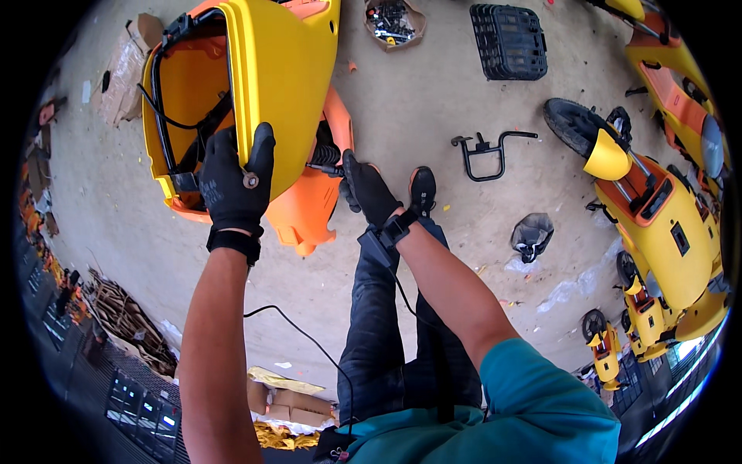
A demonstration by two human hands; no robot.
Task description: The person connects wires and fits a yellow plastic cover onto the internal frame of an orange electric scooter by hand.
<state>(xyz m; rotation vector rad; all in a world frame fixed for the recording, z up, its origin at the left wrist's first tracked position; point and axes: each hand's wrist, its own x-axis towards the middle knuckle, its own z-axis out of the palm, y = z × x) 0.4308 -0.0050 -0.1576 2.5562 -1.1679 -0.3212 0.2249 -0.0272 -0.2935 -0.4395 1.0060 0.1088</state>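
In front of me stands a scooter's yellow body shell (pixel 290 93), with an opening framed by a black tube and a black cable inside. My left hand (pixel 234 185), in a black glove, grips the shell's near rim, its thumb on the outer face. A small round metal piece (pixel 250 180), like a bolt head or washer, shows by that thumb. My right hand (pixel 371 189), also gloved, is closed round a dark rod-shaped tool (pixel 328 168) that points left at the shell's lower side. A black coil spring (pixel 326 153) and orange panels (pixel 303 213) lie beside it.
Ahead on the floor are a box of small parts (pixel 395 23) and a black crate (pixel 508 42). A bent black tube frame (pixel 485 158) and a black bag (pixel 532 236) lie to the right. Several yellow scooters (pixel 657 240) line the right side. Cardboard (pixel 127 69) sits far left.
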